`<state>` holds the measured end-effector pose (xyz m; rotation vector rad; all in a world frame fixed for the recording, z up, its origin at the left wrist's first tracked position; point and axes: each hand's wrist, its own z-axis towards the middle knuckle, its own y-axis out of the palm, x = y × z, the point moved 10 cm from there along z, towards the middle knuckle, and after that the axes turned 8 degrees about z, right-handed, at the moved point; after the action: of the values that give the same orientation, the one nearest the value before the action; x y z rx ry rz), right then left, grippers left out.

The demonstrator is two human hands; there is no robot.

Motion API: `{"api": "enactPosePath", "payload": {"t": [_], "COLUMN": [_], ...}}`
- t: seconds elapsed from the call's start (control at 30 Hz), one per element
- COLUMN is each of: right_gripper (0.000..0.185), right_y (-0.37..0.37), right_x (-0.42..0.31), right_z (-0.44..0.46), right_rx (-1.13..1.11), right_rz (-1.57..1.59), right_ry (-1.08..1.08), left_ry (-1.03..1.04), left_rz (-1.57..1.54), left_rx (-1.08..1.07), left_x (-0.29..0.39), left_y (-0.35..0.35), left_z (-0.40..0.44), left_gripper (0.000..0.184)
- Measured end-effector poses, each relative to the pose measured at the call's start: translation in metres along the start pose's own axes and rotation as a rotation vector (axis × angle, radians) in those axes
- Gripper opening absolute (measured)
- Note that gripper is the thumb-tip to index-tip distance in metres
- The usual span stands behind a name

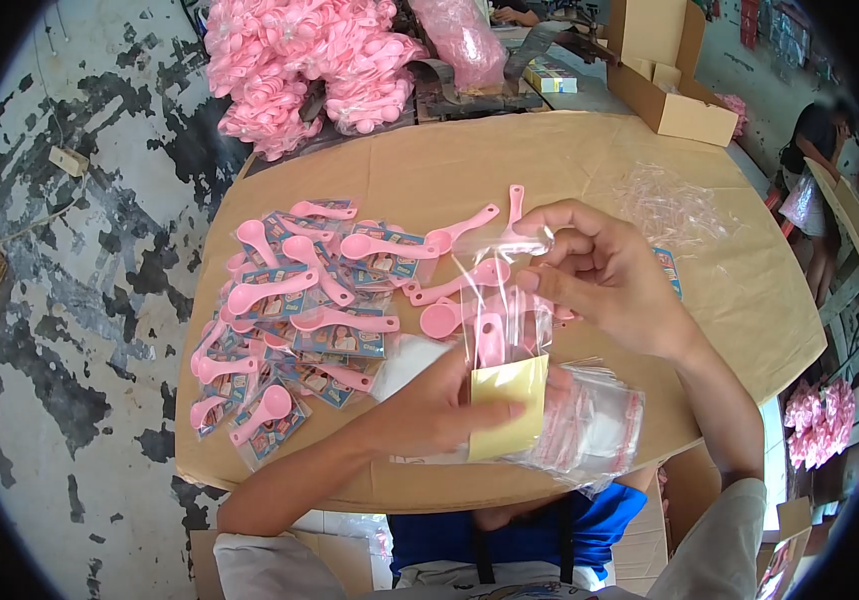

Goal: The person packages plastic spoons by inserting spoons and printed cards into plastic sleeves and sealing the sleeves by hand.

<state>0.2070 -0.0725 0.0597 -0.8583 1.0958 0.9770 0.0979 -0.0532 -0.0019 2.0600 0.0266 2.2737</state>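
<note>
My left hand is closed on a clear plastic bag, its thumb lying across the yellow card inside. Above the card, the handle of a pink measuring spoon shows through the film. At the bag's top right, my right hand pinches the clear film near the opening. Below the hands lies a stack of flat clear bags. Several loose pink spoons rest just beyond the bag. To the left is a pile of bagged pink spoons with printed blue cards.
Clear plastic strips lie heaped at the table's right. Beyond the brown-covered table are large bundles of pink spoons and an open cardboard box. Another person is at the far right.
</note>
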Motion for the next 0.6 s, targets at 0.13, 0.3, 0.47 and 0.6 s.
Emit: {"api": "enactPosePath", "payload": {"t": [0.13,0.3,0.47,0.6], "right_gripper": [0.033,0.028,0.027,0.032], "right_y": [0.005,0.011,0.038,0.044], "right_x": [0.002,-0.040,-0.051,-0.042], "right_z": [-0.001,-0.012,-0.030,-0.032], "right_rx": [-0.038,0.123,0.078,0.059], "right_rz": [-0.222,-0.662,-0.887,-0.967], "right_ry": [-0.080,-0.543,-0.804,-0.838], "left_ry": [0.002,0.043,0.136,-0.044], "left_rz": [-0.090,0.174,0.467,0.673], "left_rx": [0.421,0.570,0.577,0.480], "left_x": [-0.004,-0.001,0.006,0.008], "left_y": [-0.038,-0.058,-0.051,-0.039], "left_z": [-0.001,-0.012,-0.018,-0.015], "left_gripper": [0.039,0.036,0.034,0.038]}}
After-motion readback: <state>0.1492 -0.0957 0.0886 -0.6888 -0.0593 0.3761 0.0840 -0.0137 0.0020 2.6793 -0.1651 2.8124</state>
